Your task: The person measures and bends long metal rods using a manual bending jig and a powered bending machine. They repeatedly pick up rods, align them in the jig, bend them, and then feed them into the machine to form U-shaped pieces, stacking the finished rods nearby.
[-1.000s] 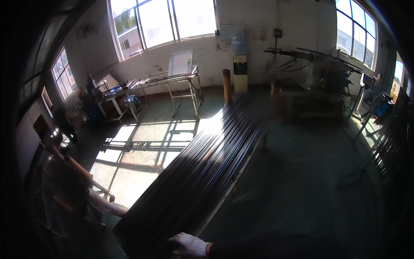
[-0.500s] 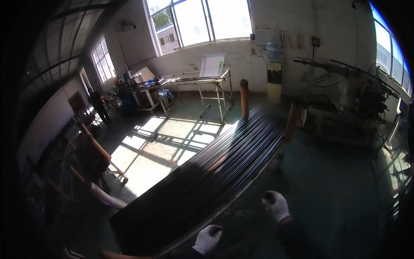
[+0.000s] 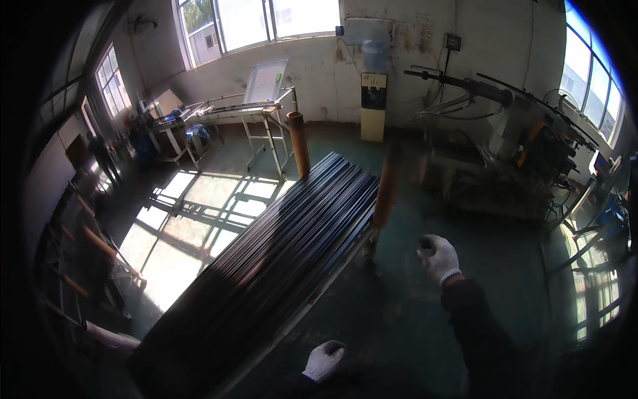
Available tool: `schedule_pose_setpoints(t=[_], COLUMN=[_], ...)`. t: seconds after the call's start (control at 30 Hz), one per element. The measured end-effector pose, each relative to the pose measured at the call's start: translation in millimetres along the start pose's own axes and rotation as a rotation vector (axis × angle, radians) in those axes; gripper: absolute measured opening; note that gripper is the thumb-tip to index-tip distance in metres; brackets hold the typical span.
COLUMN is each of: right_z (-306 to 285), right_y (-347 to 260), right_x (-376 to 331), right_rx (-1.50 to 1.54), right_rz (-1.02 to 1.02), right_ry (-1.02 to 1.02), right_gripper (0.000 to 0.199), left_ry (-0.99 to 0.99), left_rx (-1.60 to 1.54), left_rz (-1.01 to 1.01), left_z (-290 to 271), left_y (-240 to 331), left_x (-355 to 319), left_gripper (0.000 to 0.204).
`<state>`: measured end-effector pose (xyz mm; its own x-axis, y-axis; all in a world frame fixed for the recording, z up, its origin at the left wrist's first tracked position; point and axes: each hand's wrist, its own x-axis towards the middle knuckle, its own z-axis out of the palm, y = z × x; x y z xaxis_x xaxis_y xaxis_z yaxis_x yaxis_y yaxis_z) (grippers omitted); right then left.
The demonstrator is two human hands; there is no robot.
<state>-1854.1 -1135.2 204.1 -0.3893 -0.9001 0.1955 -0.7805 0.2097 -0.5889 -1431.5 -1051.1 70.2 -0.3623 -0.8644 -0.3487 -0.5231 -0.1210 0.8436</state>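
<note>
- Dark metal rods lie bundled as a long stack of rods (image 3: pixel 272 266) on a low rack, the biggest thing on the green floor (image 3: pixel 372 312). Its long axis runs from near the person, low and left, up and away towards the far wall, ending near the water dispenser (image 3: pixel 373 106).
- Two rust-brown upright posts flank the far end of the stack: the left post (image 3: pixel 298 143) and the right post (image 3: pixel 386 189).
- Right of the stack, well apart from it, stands a grey machine (image 3: pixel 512 153) with long arms.
- Beyond the stack's far end, a pale rectangular board (image 3: pixel 266 80) leans on a metal frame table. A whitish rectangular notice (image 3: pixel 362 30) hangs on the wall above the dispenser, beside a small dark box.
- The right hand (image 3: pixel 438 258), in a white glove with a dark sleeve, is raised to the right of the stack, clear of it, fingers curled into a loose fist; whether it grips anything I cannot tell.
- The left hand (image 3: pixel 324 359), also white-gloved, is low by the stack's near edge, fingers bent, holding nothing I can make out.
</note>
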Motion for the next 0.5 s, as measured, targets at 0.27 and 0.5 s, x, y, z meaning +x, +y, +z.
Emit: schedule_pose_setpoints(t=[0.27,0.5], right_z=[-17,38], right_y=[79,110], right_x=[295,523], right_rx=[-0.242,-0.41], right_rz=[-0.25,-0.446], right_ry=[0.006,-0.442], right_gripper=[0.074,0.076], left_ry=[0.497,0.756], left_rx=[-0.191,-0.24], left_rz=[-0.045,-0.337], left_z=[13,136], left_y=[44,75], left_x=[112,159], left_gripper=[0.017,0.025])
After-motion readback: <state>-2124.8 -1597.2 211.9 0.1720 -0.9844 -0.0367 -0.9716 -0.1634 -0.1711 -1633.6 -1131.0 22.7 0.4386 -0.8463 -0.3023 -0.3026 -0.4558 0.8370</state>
